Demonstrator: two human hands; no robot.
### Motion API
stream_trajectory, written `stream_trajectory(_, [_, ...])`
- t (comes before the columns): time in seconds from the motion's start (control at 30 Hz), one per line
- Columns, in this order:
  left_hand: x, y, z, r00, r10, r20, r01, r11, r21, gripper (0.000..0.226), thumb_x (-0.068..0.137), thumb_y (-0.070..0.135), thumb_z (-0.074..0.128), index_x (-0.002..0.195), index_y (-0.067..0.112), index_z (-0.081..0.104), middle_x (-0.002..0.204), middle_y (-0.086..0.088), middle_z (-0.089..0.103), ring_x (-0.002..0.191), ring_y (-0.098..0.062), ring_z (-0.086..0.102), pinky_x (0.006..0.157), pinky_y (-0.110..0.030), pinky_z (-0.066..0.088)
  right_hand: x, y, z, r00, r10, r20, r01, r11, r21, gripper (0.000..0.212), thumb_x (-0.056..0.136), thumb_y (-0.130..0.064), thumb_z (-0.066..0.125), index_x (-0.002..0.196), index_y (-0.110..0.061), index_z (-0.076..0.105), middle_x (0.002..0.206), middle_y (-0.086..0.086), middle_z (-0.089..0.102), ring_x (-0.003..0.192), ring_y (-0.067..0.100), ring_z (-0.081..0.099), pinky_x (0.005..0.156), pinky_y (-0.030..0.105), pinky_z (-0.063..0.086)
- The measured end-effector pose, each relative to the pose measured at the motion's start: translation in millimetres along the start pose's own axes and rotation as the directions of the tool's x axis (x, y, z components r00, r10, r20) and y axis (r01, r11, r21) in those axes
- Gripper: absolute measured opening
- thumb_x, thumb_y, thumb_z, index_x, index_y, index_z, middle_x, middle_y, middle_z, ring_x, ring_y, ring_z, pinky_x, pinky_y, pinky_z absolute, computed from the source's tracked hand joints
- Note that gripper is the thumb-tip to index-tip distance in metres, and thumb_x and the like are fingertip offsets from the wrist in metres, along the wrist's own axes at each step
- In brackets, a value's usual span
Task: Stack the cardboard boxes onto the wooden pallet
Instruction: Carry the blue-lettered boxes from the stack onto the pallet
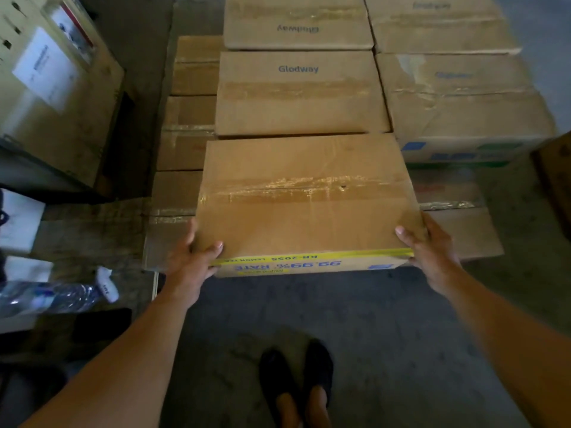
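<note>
Carton in hand: taped cardboard box [306, 199], flat brown top, glossy wrinkled tape strip across the middle, yellow band and upside-down blue print "99.99% RATE" on the near face. Sits centre frame, far edge touching the next box at 12 o'clock.
Left hand [193, 262]: wrapped round the near-left corner, thumb flat on the top, fingers spread down the side wall; holding the box.
Right hand [431, 250]: clasping the near-right corner, thumb on the top, fingers hidden behind the side.
Stack at 12 o'clock: "Glodway" box [299, 94], matte board, tape band; a second one [296, 23] beyond it, print inverted.
Stack at 1 o'clock: creased box [460, 103], torn tape, blue and green print on its near face; another [438, 23] behind.
Lower tier: box tops at 10 o'clock [188, 131] and 3 o'clock [457, 217], below the held box's level.
Pallet: not visible under the boxes.
Floor [386, 335]: rough grey concrete.
Feet: dark shoes [296, 378] at 6 o'clock.
At 9 o'clock: clear plastic bottle [58, 296], lying down, blurred.
At 10 o'clock: large carton with white label [46, 69].
</note>
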State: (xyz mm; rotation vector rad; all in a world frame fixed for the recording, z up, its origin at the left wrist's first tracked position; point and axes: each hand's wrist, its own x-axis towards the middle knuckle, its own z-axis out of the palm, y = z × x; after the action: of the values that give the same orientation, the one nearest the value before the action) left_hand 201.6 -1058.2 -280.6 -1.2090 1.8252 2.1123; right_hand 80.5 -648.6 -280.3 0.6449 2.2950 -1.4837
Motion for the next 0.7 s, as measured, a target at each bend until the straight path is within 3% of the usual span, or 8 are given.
stream_trajectory(0.1, [9.2, -12.7, 4.5, 1.0, 0.005, -0.007, -0.005, 1.0, -0.019, 0.084, 0.091, 0.009, 0.068, 0.156, 0.039, 0.023, 0.161, 0.003, 0.027, 0.141, -0.027, 0.038, 0.109, -0.067, 0.035, 17.6, 5.7, 9.0, 1.0, 0.003, -0.022, -0.003, 1.0, -0.029, 0.089, 0.071, -0.053, 0.083, 0.148, -0.037, 0.041, 0.145, -0.004, 0.054, 0.126, 0.026, 0.056, 0.103, 0.055, 0.048])
stream_trajectory(0.23, [21.0, -20.5, 9.2, 0.999, 0.003, -0.043, -0.004, 1.0, -0.022, 0.084, 0.09, 0.008, 0.069, 0.154, 0.042, 0.026, 0.162, 0.006, 0.024, 0.141, -0.025, 0.038, 0.109, -0.065, 0.035, 35.9, 17.0, 18.0, 0.999, -0.007, -0.042, 0.006, 0.999, -0.047, 0.083, 0.08, -0.039, 0.083, 0.151, -0.032, 0.04, 0.147, 0.0, 0.053, 0.128, 0.025, 0.055, 0.107, 0.052, 0.046])
stream_trajectory(0.4, [32.2, -22.2, 14.2, 0.997, 0.018, -0.07, -0.016, 1.0, 0.02, 0.084, 0.089, 0.005, 0.07, 0.152, 0.044, 0.029, 0.161, 0.005, 0.027, 0.142, -0.027, 0.036, 0.111, -0.063, 0.034, 42.8, 31.0, 23.2, 0.997, -0.051, -0.063, 0.045, 0.995, -0.084, 0.068, 0.081, -0.038, 0.081, 0.141, -0.036, 0.051, 0.128, -0.006, 0.065, 0.116, 0.019, 0.062, 0.1, 0.036, 0.047])
stream_trajectory(0.57, [32.2, -30.0, 16.2, 0.998, 0.014, -0.055, -0.013, 1.0, 0.008, 0.088, 0.088, 0.005, 0.069, 0.152, 0.046, 0.025, 0.161, 0.003, 0.026, 0.139, -0.025, 0.04, 0.112, -0.06, 0.033, 49.0, 34.1, 23.8, 0.997, -0.052, -0.056, 0.048, 0.996, -0.081, 0.061, 0.081, -0.038, 0.082, 0.135, -0.039, 0.053, 0.117, -0.016, 0.064, 0.114, 0.019, 0.061, 0.1, 0.043, 0.051])
stream_trajectory(0.7, [35.7, -26.8, 14.9, 0.999, 0.01, -0.046, -0.009, 1.0, 0.023, 0.089, 0.088, 0.005, 0.069, 0.154, 0.042, 0.022, 0.163, 0.002, 0.023, 0.142, -0.026, 0.036, 0.114, -0.061, 0.031, 47.5, 35.3, 25.5, 0.998, -0.047, -0.052, 0.042, 0.994, -0.097, 0.068, 0.082, -0.04, 0.08, 0.142, -0.036, 0.049, 0.132, -0.004, 0.062, 0.121, 0.023, 0.059, 0.103, 0.048, 0.049])
